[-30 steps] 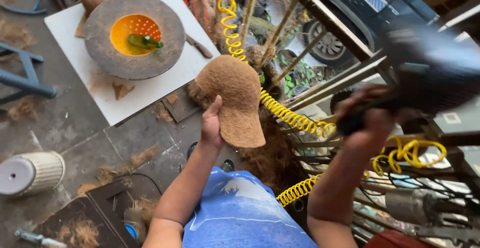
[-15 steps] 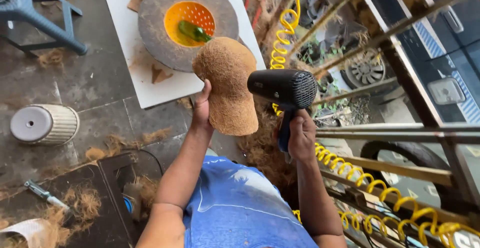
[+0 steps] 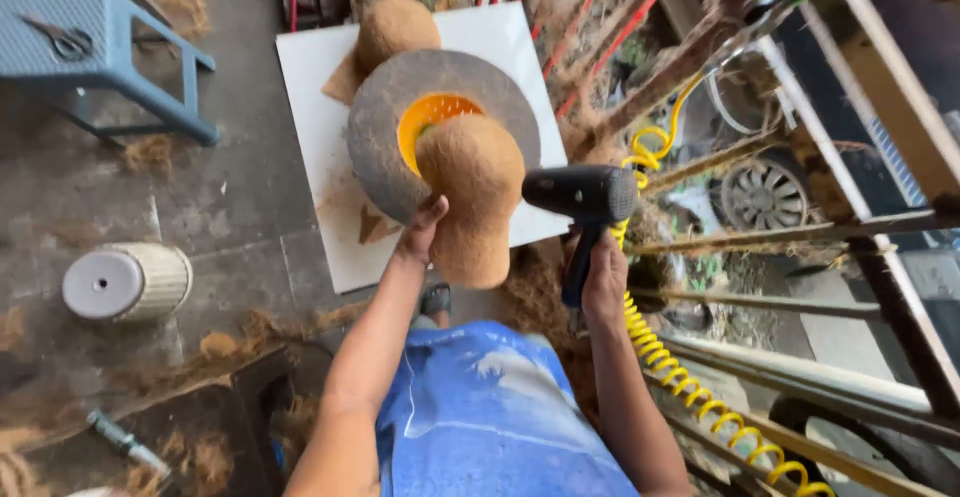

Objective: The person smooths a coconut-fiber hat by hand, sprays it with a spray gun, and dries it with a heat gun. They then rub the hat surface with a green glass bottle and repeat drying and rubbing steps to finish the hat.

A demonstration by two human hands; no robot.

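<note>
Brown, fuzzy coconut-fibre cap [image 3: 468,195] hangs above the white board's [image 3: 310,137] near edge, left hand [image 3: 420,232] fingers clamped on its side, while the right hand [image 3: 603,282] grips a black hairdryer's [image 3: 582,197] handle beside open floor.

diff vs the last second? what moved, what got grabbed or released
The right hand brought the black hair dryer in from the far right and now aims its nozzle at the brown fibre pot from close by. Nothing was grabbed or released. The left hand keeps holding the pot up. The round mould with its orange centre stays on the white board, and the coiled yellow hose still hangs at the right.
</note>
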